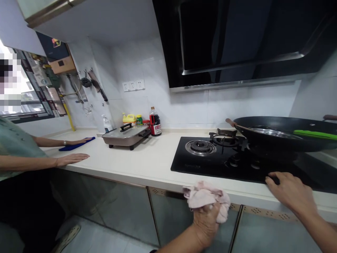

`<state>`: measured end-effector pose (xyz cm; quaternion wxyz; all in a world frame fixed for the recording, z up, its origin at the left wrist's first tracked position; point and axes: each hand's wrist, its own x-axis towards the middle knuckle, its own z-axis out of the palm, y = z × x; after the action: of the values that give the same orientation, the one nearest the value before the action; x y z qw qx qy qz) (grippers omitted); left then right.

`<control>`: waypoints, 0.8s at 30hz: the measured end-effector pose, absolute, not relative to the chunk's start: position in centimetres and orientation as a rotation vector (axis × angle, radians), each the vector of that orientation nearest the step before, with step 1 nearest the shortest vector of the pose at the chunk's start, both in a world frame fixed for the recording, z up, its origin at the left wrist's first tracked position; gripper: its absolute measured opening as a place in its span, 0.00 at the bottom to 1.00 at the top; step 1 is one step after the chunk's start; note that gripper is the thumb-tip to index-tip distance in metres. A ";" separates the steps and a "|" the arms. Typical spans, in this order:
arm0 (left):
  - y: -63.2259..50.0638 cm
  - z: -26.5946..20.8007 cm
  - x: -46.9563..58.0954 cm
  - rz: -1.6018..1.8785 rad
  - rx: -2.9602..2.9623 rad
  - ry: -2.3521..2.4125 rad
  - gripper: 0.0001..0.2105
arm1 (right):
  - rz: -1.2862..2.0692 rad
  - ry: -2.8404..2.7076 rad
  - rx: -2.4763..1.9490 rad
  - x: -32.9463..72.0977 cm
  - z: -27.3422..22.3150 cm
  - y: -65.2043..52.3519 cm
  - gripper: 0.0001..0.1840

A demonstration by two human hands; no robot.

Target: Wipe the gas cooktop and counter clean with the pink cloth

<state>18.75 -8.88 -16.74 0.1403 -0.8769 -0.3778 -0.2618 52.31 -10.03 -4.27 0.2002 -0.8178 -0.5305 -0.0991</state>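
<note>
My left hand is closed around a crumpled pale pink cloth. It presses the cloth to the front edge of the white countertop, just below the gas stove. To the right, my right hand rests on the front edge of the black gas stove, thumb apart from the fingers, with nothing seen in it. A large black wok sits on the right burner. Inside lie a wooden-handled utensil and a bright green strip-like tool. The left burner is uncovered.
On the counter stand an electric pan with a lid, a soy sauce bottle and a spray bottle. At far left, another person's hands rest on the counter, one on a blue cloth. A range hood hangs above.
</note>
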 end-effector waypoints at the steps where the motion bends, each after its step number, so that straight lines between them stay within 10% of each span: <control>1: -8.9 -16.4 19.7 -0.791 -2.523 -1.014 0.18 | -0.274 -1.476 -2.285 52.4 -4.4 -9.9 0.32; 13: -6.6 -1.4 18.6 -0.976 -2.641 -1.260 0.16 | -0.356 -1.440 -2.234 52.8 -5.3 -9.2 0.29; 24: -5.1 1.3 15.7 -0.751 -3.137 -1.203 0.63 | -0.315 -1.321 -1.940 46.2 -2.6 -9.2 0.27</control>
<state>15.69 -5.06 1.26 -0.1501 -0.9009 -0.3453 -0.2158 46.21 -9.23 -2.56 0.3773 -0.7587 -0.5166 -0.1231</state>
